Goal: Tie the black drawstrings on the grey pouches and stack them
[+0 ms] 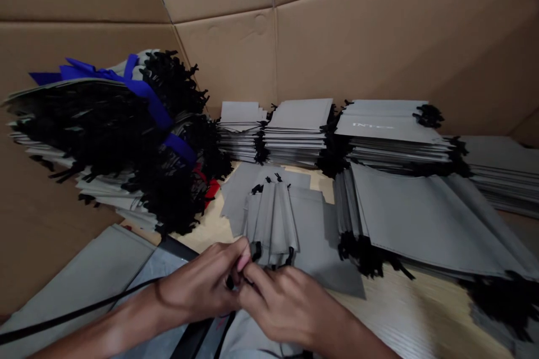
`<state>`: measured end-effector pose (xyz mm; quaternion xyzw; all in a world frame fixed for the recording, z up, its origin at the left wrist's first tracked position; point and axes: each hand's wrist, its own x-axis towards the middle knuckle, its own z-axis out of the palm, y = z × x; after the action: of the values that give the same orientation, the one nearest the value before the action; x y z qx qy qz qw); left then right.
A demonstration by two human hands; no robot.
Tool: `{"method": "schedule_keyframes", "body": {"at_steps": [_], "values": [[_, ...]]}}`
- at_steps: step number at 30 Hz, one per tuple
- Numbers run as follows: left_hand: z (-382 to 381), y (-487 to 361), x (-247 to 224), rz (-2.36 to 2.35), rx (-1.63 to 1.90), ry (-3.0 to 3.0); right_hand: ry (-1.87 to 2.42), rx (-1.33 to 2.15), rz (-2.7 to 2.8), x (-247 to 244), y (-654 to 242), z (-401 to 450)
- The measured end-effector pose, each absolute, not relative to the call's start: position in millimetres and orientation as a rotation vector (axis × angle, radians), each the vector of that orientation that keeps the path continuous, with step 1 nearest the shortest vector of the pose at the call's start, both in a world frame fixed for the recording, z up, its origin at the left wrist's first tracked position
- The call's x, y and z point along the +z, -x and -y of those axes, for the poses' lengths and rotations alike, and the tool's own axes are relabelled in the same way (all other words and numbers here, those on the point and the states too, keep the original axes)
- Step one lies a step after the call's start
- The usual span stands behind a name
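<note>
My left hand (208, 283) and my right hand (280, 297) meet at the bottom centre, fingers pinched close together. A bit of black cord (229, 282) shows between the fingers of my left hand. What my right hand pinches is hidden behind its own fingers. Below the hands lies a grey fabric pouch (248, 336), partly covered by them. Just beyond my fingers, several small grey pouches with black cord ends (273, 219) lie bunched on flat grey pieces (314, 230).
Bundles with black cords, tied by blue strips (147, 95), are heaped at left. Stacked grey pouches (298, 129) line the back against a cardboard wall (357, 39). Larger grey bags (429, 219) lie at right on the wooden table (400, 314). A black strap (80, 309) crosses the lower left.
</note>
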<state>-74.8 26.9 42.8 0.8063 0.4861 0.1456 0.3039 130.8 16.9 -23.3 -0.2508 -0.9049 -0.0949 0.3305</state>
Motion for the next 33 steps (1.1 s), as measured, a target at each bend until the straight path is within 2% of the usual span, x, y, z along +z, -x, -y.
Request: {"method": "schedule_keyframes", "body": {"at_steps": [10,19,25,33], "values": [[-38,73,43,-1.216,0.378,-1.935,0.671,-0.154,2.393,-27,-136,-26],[-35,71,29,-1.140,0.665,-1.596,0.731,0.531,2.153,-31,-137,-31],[-32,68,19,-1.106,0.781,-1.432,0.724,0.794,1.961,-41,-131,-32],[-27,73,23,-1.147,0.794,-1.519,0.939,0.770,2.244,8,-153,-23]]}}
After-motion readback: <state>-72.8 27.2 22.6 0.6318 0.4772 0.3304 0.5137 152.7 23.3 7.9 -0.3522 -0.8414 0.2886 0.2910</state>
